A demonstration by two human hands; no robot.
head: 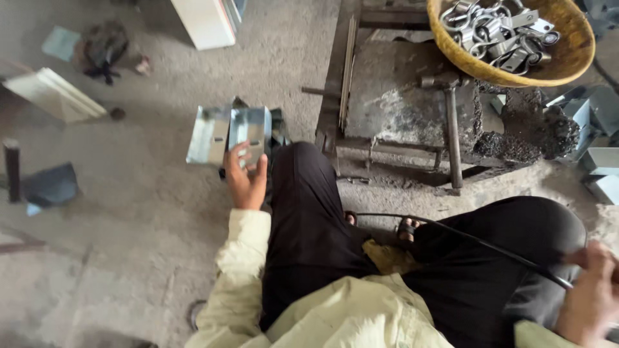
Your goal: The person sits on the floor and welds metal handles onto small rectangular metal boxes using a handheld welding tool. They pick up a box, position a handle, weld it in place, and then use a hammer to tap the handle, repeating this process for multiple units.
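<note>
My left hand (246,177) reaches out past my left knee and grips a shiny bent sheet-metal piece (253,132) that stands on the concrete floor. A second similar folded metal piece (207,135) lies just left of it. My right hand (592,293) is at the lower right by my right knee, with its fingers closed around a thin black cable (477,243) that runs across my dark trousers.
A low rusty steel work block (400,96) stands in front of me with a hammer (450,122) lying on it. A yellow basket (567,61) of small metal clamps sits at the top right. More sheet-metal pieces (599,161) lie at the right, white boards (55,95) at the left.
</note>
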